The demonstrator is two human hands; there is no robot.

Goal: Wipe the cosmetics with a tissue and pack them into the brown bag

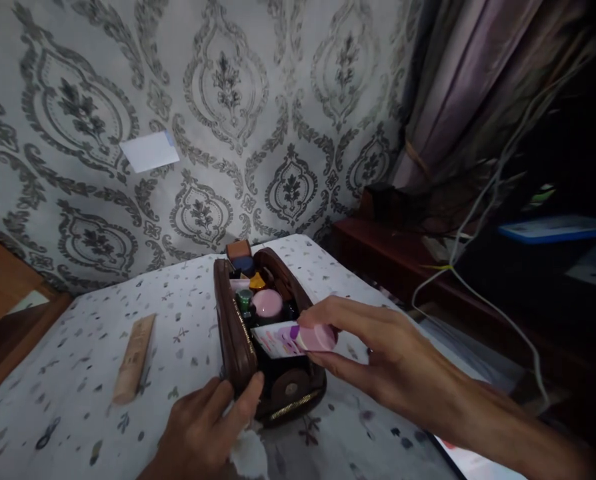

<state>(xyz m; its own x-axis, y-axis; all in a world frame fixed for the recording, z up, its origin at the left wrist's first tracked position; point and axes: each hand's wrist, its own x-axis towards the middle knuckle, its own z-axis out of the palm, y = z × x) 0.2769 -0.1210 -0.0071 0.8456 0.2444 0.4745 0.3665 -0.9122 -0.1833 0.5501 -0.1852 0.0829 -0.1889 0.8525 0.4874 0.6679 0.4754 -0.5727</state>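
Note:
A brown zip cosmetic bag (233,347) lies unzipped on the bed, packed with several small containers. Among them are a round pink-lidded jar (267,303) and a green-capped bottle (245,300). My right hand (378,333) pinches a white tube with a pink cap (281,340) between thumb and fingers, sideways over the near part of the opening. At the bag's near left corner, my left hand (208,420) has its thumb and fingers on the rim. A crumpled white tissue (249,453) shows beside that hand; whether it is held I cannot tell.
Left of the bag, a beige tube (134,360) rests on the patterned sheet (188,333). A brown-topped item (239,250) is at the bag's far end. To the right are a dark red ledge (368,247), a white cable (508,313) and a blue-edged object (558,229).

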